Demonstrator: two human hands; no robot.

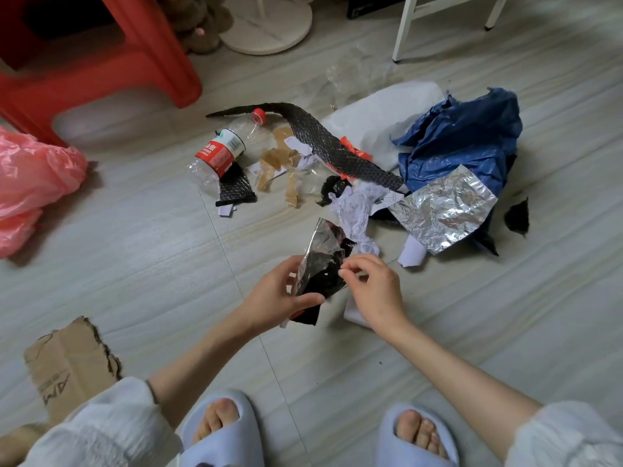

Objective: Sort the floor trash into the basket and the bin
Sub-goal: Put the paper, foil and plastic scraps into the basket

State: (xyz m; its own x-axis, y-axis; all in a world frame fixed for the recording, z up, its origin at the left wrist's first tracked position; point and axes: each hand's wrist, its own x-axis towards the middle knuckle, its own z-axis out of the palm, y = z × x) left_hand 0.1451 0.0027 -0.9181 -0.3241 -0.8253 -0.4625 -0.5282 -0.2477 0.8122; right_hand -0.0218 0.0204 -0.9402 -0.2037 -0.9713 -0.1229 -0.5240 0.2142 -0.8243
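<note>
Right, I am holding a crumpled scrap of foil and black film (320, 264) up over the floor (135, 237), my left hand (276, 291) curling round its lower left edge with the thumb lying across the front, and my right hand (374, 284) pinching at its right edge with fingertips drawn together. More pieces seem to be bunching under that left grip (a red edge and a white corner are peeking out below, I cannot tell what they are).

What I am worrying about: the bundle looks loose and slippery, so if the right hand tugs too hard I judge the lower pieces could be sliding out and dropping back onto the floor. Neither basket nor bin is showing from here, so I am carrying blind until I turn.

The rest of the trash is lying ahead of me: a clear plastic bottle (222, 153) with a red cap on its side, a long black mesh strip (323, 146), crumpled white paper (354, 210), a silver foil sheet (441, 210) overlapping a blue plastic bag (465, 136).

Room-wise, the floor to my left is open as far as the pink bag (30, 183) and the torn cardboard (67, 362); the red stool (101, 55) and a white furniture leg (404, 25) are hemming in the far side.
</note>
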